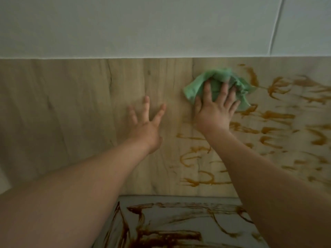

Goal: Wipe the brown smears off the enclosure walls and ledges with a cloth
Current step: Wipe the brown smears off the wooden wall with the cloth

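The fingers [223, 92] of my right hand [215, 111] lie spread and fairly straight over the bunched green cloth [221, 76], pressing it flat to the wall rather than clutching it. I judge that gives the broadest rubbing face. The cloth sits high on the wooden wall [71, 104], just under the top edge, right at the border where the brown smears [275, 115] begin.

My left hand [145, 127] holds nothing. Its fingers are splayed and released against bare wood beside the cloth, probably bracing me as I lean in.

Left of the cloth the panel looks clean; to the right and below it, streaks cover the wood, so most of the wall seems yet to be done. At the foot, a grey ledge [200, 198] carries darker, thicker smears. Above the wood runs a plain white panel [125, 24], and the light is dim.
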`<state>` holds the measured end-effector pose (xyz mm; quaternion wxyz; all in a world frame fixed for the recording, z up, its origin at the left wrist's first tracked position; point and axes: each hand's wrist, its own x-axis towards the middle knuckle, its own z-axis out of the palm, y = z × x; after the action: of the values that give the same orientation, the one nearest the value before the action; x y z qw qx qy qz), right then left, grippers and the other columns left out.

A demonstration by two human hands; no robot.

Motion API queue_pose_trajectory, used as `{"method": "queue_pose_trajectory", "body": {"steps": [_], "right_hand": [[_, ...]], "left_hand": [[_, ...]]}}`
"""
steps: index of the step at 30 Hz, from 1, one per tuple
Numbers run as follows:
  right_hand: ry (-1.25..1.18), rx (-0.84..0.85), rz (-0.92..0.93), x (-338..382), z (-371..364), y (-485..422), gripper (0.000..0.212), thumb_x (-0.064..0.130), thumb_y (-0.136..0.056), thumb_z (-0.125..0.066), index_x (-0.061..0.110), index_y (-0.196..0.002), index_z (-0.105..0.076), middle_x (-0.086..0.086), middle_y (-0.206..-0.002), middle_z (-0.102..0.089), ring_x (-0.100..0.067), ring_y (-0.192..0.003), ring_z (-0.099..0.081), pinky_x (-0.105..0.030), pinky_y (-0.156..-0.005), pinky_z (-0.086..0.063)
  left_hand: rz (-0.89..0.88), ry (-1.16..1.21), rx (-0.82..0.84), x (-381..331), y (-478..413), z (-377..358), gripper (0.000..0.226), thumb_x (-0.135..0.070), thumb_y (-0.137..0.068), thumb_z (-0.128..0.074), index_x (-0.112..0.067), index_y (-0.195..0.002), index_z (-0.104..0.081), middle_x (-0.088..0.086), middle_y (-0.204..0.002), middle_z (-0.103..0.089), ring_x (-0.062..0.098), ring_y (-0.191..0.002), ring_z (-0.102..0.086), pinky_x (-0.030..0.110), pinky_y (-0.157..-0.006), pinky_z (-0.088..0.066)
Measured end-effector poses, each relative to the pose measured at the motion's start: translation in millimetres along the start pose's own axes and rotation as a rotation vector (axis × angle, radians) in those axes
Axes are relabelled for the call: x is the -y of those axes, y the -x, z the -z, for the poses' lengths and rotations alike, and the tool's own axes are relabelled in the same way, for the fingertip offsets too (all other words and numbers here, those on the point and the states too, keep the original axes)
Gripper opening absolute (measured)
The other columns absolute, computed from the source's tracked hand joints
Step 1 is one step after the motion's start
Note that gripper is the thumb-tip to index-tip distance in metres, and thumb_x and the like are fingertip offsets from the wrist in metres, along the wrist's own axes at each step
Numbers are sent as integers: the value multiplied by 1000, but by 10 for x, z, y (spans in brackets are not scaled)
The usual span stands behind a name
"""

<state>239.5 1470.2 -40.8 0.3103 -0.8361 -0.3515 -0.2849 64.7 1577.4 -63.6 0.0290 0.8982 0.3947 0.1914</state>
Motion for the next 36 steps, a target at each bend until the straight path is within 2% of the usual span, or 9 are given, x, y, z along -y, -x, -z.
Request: {"method": "queue_pose_trajectory", "body": {"steps": [4,6,8,10,14,17,22,29,36], "right_hand": [[371,144,635,-465,-564,729,78,48,-105,-46,51,-160,10,0,-167,33,-41,-157,6,-66,-123,10],[490,213,781,-744,-682,882,89,42,-99,-58,51,-161,6,0,-167,31,-38,-158,-3,-66,-124,5],[485,147,789,-794,-584,786,87,43,-94,-67,49,-161,-13,-1,-173,11,-38,-156,-14,-68,-123,-10],[383,21,594,-662,-426,624,74,51,-95,-64,46,-159,-26,-4,-173,-8,-42,-153,-21,-69,-121,-21],[164,-103,313,-325,-459,531,60,56,-104,-45,49,-159,-23,-5,-172,-3,-47,-153,-9,-71,-121,-11],[214,-42,418,-449,-824,846,60,55,-105,-42,52,-160,-17,-4,-173,4,-47,-154,-4,-71,-122,-7],[343,106,675,-1004,-1407,1658,89,31,-88,-72,50,-158,-22,0,-174,5,-42,-153,-10,-68,-123,-6],[439,133,856,-1307,-1413,1811,92,22,-72,-84,38,-154,-45,-4,-172,-18,-41,-148,-28,-70,-121,-18],[428,191,1031,-723,-1710,1827,82,33,-84,-75,42,-157,-38,2,-170,-1,-31,-155,-20,-58,-124,-1]], "left_hand": [[-5,-59,-15,64,-12,8,121,-8,-87,-68,-73,-144,17,-23,-151,51,40,-152,30,68,-119,-22],[-10,-52,-9,59,2,35,121,-11,-88,-69,-73,-142,20,-23,-151,51,40,-152,30,70,-120,-19],[-9,-19,-24,15,35,-7,118,-15,-90,-69,-69,-146,20,-20,-152,51,40,-151,31,72,-120,-14],[2,53,-74,-55,90,-137,111,-21,-93,-68,-63,-152,16,-18,-156,46,40,-152,29,72,-120,-11],[79,208,-122,-69,230,-533,110,-10,-95,-63,-65,-149,16,-17,-157,45,40,-152,30,73,-119,-13],[75,167,-90,-6,246,-734,122,4,-90,-59,-72,-144,20,-20,-152,52,37,-150,35,74,-117,-19],[96,164,-93,-20,212,-798,130,12,-82,-53,-75,-138,26,-23,-150,53,34,-147,41,70,-110,-38],[28,138,-87,85,242,-895,126,10,-86,-57,-71,-145,21,-19,-154,50,36,-146,41,77,-116,-19],[-18,71,-6,133,360,-1051,124,4,-87,-62,-72,-145,18,-20,-151,53,35,-144,45,74,-119,-16]]}}
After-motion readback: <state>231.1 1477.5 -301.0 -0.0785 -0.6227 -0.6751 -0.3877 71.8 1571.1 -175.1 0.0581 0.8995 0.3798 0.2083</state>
